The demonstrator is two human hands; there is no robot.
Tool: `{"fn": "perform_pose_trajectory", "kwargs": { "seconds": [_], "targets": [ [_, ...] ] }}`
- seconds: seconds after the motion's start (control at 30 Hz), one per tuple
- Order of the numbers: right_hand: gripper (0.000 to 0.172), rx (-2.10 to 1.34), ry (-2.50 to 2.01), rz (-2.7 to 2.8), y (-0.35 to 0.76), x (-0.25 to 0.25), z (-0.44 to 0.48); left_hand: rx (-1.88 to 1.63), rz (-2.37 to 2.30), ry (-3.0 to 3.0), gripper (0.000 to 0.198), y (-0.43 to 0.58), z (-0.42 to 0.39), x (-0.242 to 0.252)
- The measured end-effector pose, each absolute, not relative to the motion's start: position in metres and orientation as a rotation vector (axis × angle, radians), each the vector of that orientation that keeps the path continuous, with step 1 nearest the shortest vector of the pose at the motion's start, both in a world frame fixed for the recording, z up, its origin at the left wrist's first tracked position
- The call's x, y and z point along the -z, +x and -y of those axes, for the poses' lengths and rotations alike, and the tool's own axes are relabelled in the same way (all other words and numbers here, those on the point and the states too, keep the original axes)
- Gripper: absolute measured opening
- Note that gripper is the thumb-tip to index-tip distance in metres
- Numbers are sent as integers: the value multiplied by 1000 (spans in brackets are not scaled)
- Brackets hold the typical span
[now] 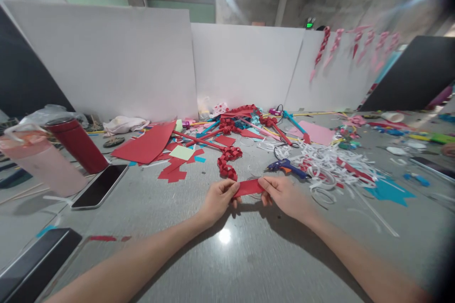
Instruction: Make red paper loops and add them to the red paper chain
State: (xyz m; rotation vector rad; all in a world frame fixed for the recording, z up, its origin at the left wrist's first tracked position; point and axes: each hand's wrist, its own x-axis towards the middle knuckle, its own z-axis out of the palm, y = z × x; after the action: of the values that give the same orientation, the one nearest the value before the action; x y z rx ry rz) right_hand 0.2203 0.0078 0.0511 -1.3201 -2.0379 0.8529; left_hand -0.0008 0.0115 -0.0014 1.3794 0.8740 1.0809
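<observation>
A small red strip (249, 188), paper or felt by its look, is stretched level between my two hands just above the grey table. My left hand (221, 199) pinches its left end between thumb and fingers. At the right end, my right hand (279, 194) grips it the same way. Right behind my left hand lies a curled red chain (227, 161) of folded loops. A blue glue gun (287, 168) rests beyond my right hand. Several cut red pieces (173, 170) lie to the left, with a pale green square (182, 152) on them.
White paper shreds (337, 165) and a blue sheet (391, 191) spread at right. A phone (100, 186), a red flask (78, 144) and a pink bottle (46, 161) stand or lie at left. White partitions (245, 66) close off the back; twisted garlands (321, 52) hang there.
</observation>
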Motion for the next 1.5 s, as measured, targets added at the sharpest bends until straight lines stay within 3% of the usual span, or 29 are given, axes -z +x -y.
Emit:
{"fn": "perform_pose_trajectory", "kwargs": {
  "seconds": [0.2,0.43,0.53,0.7,0.97,1.17,1.5],
  "targets": [
    [54,-821,-1263,2032,221,-52,-4,-1058,-779,1355,41,8,-2,-6],
    [23,-653,-1176,2360,218,-58,1,-970,-924,1846,19,0,4,-11],
    [30,-462,-1176,2582,216,-49,1,-918,-929,2012,19,-5,1,-11],
    [31,-251,-1246,2678,217,-45,-1,-882,-1046,1766,17,-4,-10,-7],
    [31,-215,-1388,2654,222,-44,-9,-932,-1009,1577,23,-4,-17,1],
    [43,-343,-1279,2541,227,-40,-13,-1011,-889,1566,36,-1,-11,4],
    [40,-249,-1429,2277,235,-45,-19,-1287,-1290,1930,12,-16,-25,3]
  ]
}}
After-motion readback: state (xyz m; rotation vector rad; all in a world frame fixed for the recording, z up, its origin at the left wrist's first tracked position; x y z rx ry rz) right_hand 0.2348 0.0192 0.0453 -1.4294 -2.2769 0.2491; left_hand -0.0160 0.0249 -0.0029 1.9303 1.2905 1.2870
